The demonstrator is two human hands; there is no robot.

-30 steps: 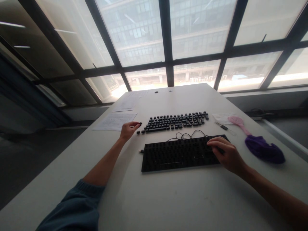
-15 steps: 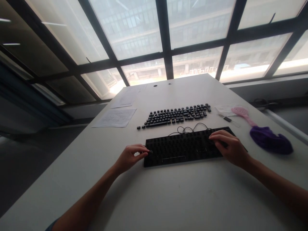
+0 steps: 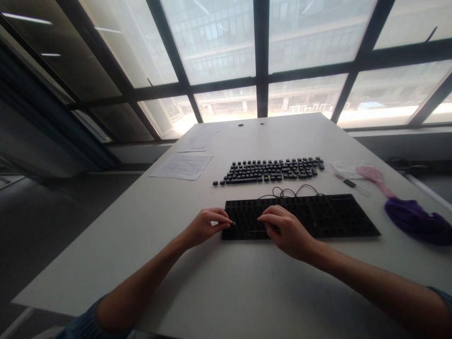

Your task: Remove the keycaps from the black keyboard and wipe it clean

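Note:
A black keyboard base [image 3: 318,217] without its keycaps lies on the white table [image 3: 226,282], its cable coiled behind it. Behind that, several loose black keycaps [image 3: 273,170] are laid out in rows. My left hand [image 3: 206,227] is at the keyboard's near left corner, fingers pinched on a small keycap [image 3: 233,223] pressed against the base. My right hand [image 3: 284,230] rests on the left part of the keyboard, fingers curled down onto it, holding nothing that I can see.
Paper sheets [image 3: 181,165] lie at the far left of the table. At the right are a pink brush [image 3: 376,179], a purple cloth [image 3: 415,219] and a small tool [image 3: 349,183] on a plastic bag. Large windows stand beyond the table's far edge.
My left hand carried a keycap from the loose rows to the keyboard's left corner. My right hand slid from the keyboard's right side to its left part.

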